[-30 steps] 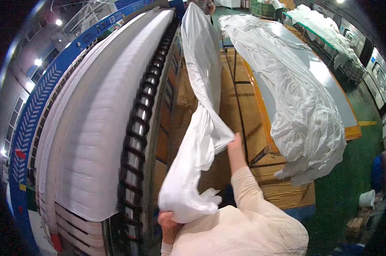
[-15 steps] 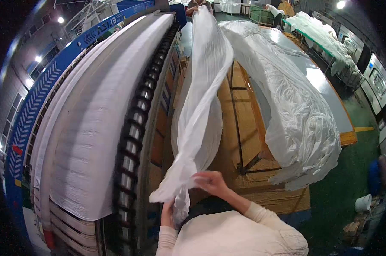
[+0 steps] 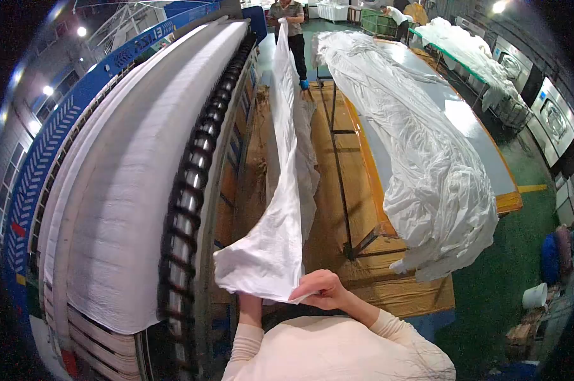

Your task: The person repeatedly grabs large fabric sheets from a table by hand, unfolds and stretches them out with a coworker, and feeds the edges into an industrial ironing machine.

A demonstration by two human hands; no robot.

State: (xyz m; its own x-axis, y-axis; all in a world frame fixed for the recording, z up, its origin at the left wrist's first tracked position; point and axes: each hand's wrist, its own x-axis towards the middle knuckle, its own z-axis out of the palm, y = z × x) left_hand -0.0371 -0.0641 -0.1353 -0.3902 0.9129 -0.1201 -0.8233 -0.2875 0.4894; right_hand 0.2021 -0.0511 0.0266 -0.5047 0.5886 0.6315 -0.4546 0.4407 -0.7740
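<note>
A long white sheet (image 3: 271, 247) stretches away from me, its near end spread out in front of my body. My right hand (image 3: 323, 287) is closed on the near right corner, pinching the hem between thumb and fingers. My left hand (image 3: 250, 307) reaches up beneath the cloth; only the wrist area shows and its fingers are covered. At the far end, another person (image 3: 288, 22) in a dark top holds the sheet up, so it hangs twisted and narrow between us.
To the left runs a long ironing machine (image 3: 122, 209) with white cloth on it and a dark coiled roller (image 3: 195, 171) along its side. A heap of white linen (image 3: 426, 178) covers part of the table (image 3: 468, 117) at right. Washing machines (image 3: 553, 120) stand farther right.
The near end of the sheet has opened out wider and flatter. My right hand has moved lower and now grips its corner. The far person shows more, with the sheet lower and narrower.
</note>
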